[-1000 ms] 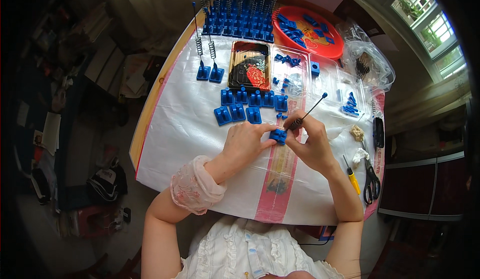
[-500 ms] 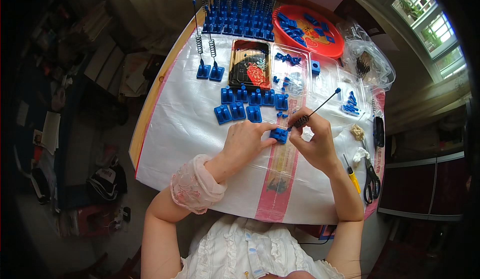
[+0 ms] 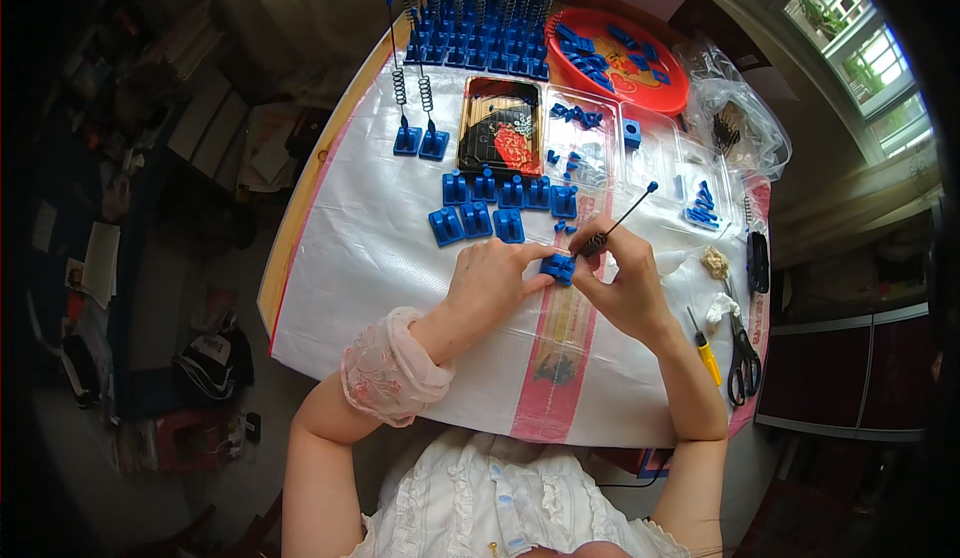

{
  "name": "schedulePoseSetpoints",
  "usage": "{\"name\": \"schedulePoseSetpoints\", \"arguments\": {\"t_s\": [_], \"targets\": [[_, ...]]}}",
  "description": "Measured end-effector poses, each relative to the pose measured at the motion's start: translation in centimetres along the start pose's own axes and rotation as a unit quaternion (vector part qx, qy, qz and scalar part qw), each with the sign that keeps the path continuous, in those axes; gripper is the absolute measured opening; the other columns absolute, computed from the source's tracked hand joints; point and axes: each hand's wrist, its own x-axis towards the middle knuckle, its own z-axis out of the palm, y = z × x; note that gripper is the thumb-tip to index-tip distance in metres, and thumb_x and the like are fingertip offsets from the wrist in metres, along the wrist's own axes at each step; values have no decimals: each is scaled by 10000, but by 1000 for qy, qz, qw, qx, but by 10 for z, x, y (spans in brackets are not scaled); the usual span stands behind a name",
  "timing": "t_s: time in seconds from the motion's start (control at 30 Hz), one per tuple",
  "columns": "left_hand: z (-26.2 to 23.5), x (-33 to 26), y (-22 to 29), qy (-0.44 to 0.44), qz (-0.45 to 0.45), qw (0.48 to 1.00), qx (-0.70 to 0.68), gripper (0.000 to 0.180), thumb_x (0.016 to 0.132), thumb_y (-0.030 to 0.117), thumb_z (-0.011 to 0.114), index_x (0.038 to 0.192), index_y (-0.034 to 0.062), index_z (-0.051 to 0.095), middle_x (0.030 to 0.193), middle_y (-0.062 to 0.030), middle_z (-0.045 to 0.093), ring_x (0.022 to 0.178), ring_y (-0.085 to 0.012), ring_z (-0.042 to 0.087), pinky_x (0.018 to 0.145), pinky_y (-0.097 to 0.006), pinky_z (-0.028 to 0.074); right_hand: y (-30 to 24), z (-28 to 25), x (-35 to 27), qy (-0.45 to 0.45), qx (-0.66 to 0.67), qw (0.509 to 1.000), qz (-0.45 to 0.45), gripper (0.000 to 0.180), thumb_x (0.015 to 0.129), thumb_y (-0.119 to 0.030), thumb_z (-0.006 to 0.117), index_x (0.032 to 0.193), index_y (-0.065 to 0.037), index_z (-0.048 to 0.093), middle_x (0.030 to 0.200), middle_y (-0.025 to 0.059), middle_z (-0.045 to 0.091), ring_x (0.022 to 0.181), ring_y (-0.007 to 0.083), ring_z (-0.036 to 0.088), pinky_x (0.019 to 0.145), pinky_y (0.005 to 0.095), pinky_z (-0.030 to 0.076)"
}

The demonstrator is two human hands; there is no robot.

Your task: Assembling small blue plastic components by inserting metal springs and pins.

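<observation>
My left hand (image 3: 488,280) pinches a small blue plastic base (image 3: 557,269) against the covered table, thumb and forefinger at its left side. In my right hand (image 3: 632,280) is a dark spring rod (image 3: 625,215) with a blue ball tip, gripped around its coil. The rod tilts up to the right, its lower end at the base; whether it sits inside the base is hidden by my fingers. Just beyond my hands stand several similar blue bases (image 3: 476,221) in two rows. Tiny blue pieces (image 3: 565,228) lie close to the held base.
Finished-looking bases with spring rods (image 3: 475,43) crowd the far left; two more (image 3: 407,141) stand nearer. Behind are a black tray (image 3: 499,136), clear trays with blue parts (image 3: 580,148), and a red basin (image 3: 660,93). At right lie a yellow screwdriver (image 3: 708,360) and scissors (image 3: 744,370).
The spring rod's ball tip has swung left and slightly down, and my right hand has shifted a little left with it. My left hand and the base are nearly still.
</observation>
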Motion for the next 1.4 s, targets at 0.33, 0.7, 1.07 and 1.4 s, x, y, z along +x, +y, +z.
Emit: {"name": "schedulePoseSetpoints", "arguments": {"t_s": [0.33,0.7,1.07,1.4], "targets": [[1,1,0,-4,-2,1000,6,344,813,371,815,1130,246,774,635,-75,695,607,-247,695,607,-365,544,-2,-2,0,12,4,1000,8,220,778,38,719,973,2,624,811,83,638,681,169,599,642,300,499],[1,0,-1,0,3,1000,8,328,821,364,810,1123,241,772,625,-67,690,599,-245,691,603,-363,544,1,1,0,4,3,1000,7,218,773,46,715,962,0,617,803,82,626,679,166,592,637,300,493],[4,0,-4,2,3,1000,4,338,816,375,812,1126,244,774,621,-69,687,596,-251,689,596,-366,539,-5,-4,0,18,2,1000,-4,194,774,55,696,945,-1,625,799,74,638,681,157,602,638,292,495],[3,0,-2,-4,2,1000,9,350,811,375,814,1136,250,773,622,-67,688,593,-243,689,598,-364,536,-1,-11,0,30,14,999,1,205,766,50,693,957,1,637,811,63,647,689,136,610,653,279,496]]}}
